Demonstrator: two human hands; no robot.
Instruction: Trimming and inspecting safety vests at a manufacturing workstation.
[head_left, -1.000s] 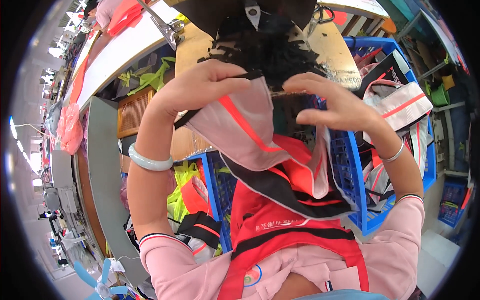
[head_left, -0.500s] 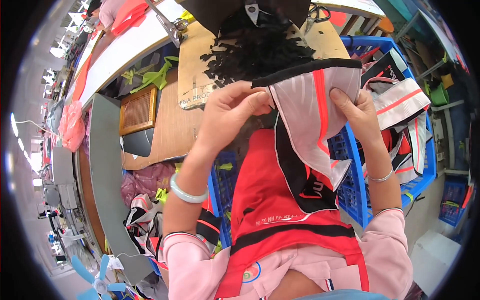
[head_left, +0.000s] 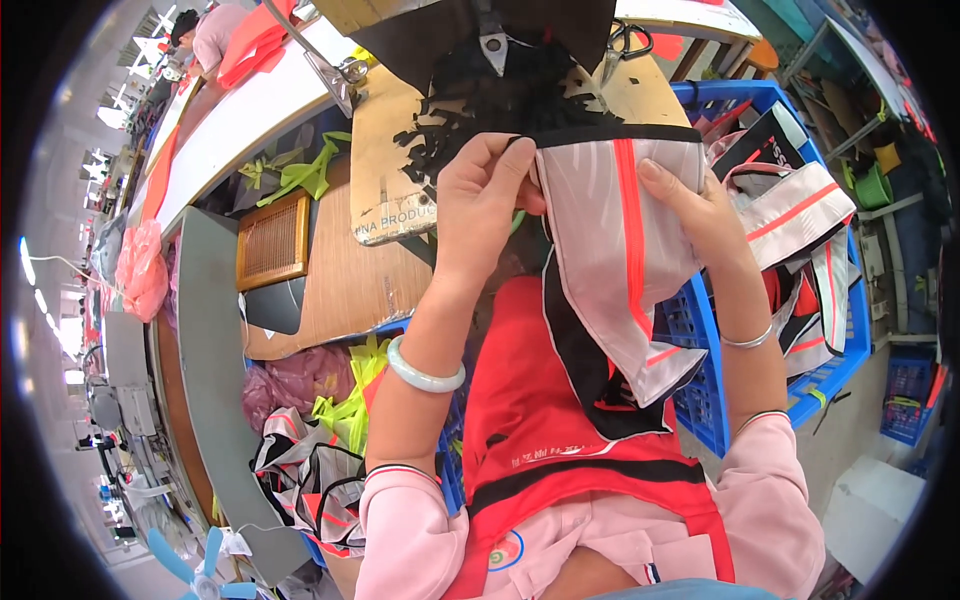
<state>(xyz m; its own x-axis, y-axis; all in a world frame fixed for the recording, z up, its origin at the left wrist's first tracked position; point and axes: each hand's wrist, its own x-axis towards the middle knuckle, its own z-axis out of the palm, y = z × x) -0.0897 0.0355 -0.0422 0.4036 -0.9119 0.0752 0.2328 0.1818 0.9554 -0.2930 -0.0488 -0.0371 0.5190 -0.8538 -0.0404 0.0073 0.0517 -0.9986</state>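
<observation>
Left fingers and right fingers grip the cloth, likely to hold its black edge taut. Scraps lie beyond both.

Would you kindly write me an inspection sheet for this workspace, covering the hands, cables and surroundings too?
Surface: wooden board, partly covered by black scraps.
Job's things: grey fabric piece with an orange-red stripe and black top edge, held up in both hands.
Clutter: the scraps; scissors at the board's far right; blue basket at right, holding similar striped pieces.
Hands: left hand pinches the fabric's upper left corner; right hand grips its right side, thumb in front.
Cables: thin pale cord near the fan, lower left.
Surroundings: blue fan; another person by a white table.
</observation>
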